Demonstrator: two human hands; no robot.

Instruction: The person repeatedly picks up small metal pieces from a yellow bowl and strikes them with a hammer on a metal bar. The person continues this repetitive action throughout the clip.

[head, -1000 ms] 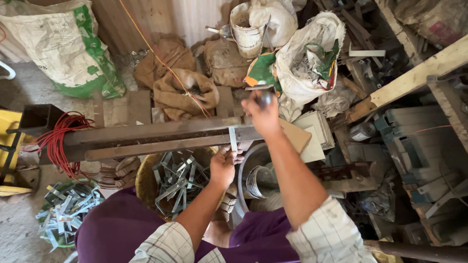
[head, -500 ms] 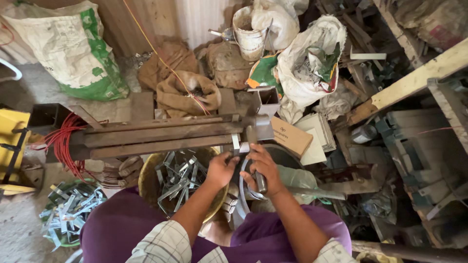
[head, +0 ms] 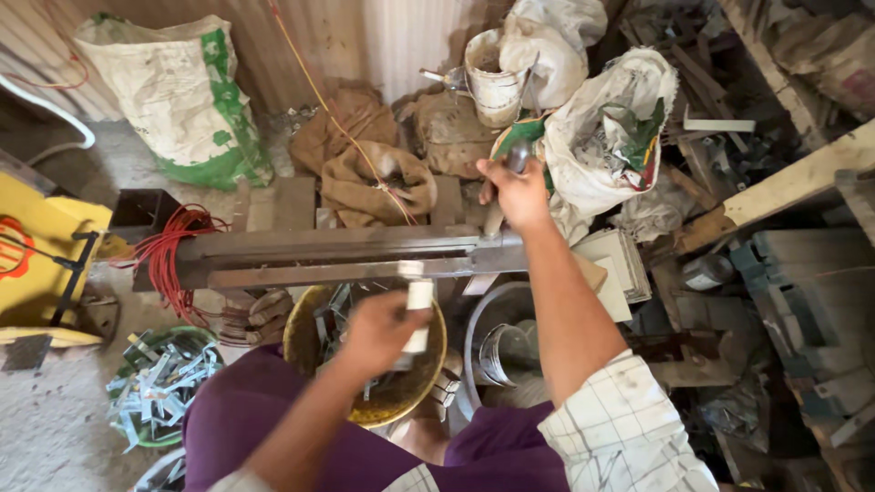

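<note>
Right hand (head: 521, 189) is clamped on the raised press lever knob (head: 518, 157) at the right end of the steel press beam (head: 346, 257), left hand (head: 383, 330) gripped on a pale metal strip (head: 418, 310) just below it over the yellow bowl (head: 301, 339); feeding step judged, strip to be seated before lever is pulled.

A short, pale metal strip (head: 418, 314) is standing roughly upright in the left hand (head: 383, 330), just below the long steel machine bar (head: 337, 257). A dark lever handle (head: 517, 157) is rising at the bar's right end, gripped by the right hand (head: 518, 191).
</note>
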